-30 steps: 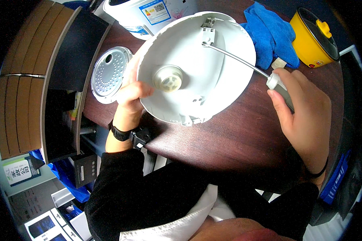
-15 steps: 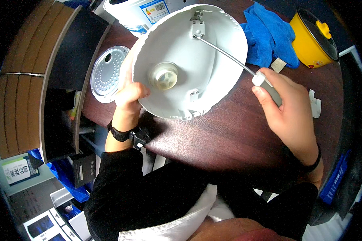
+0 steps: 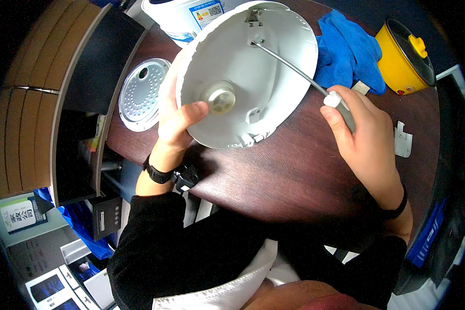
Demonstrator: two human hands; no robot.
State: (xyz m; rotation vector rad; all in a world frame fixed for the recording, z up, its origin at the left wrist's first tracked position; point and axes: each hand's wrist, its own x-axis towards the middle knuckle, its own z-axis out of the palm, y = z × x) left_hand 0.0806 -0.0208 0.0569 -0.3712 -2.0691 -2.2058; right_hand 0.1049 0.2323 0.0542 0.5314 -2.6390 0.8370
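Note:
My left hand [image 3: 176, 124] grips a white, hollow rice cooker lid [image 3: 206, 59] by its left edge, with the thumb over the rim and the other fingers hidden behind it. The lid is tilted up, its inside facing me. A round translucent cup-shaped part [image 3: 221, 99] sits inside it, and a small screwed bracket [image 3: 252, 115] shows near the lower rim. In my right hand [image 3: 369, 142] is a screwdriver [image 3: 297, 72] with a grey and white handle. Its tip touches the upper inside of the lid, at a screw spot next to another screw.
Behind the lid stands a white cooker body [image 3: 175, 16]. A round perforated plate [image 3: 142, 98] lies at left on the dark wooden table [image 3: 263, 181]. To the right are a blue cloth [image 3: 349, 51], a yellow pot with a dark lid [image 3: 404, 64] and a small white plastic piece [image 3: 403, 140].
The lid has tilted and shifted slightly right, and my left thumb now reaches farther over its inner side. The screwdriver tip stays at the upper screw spot.

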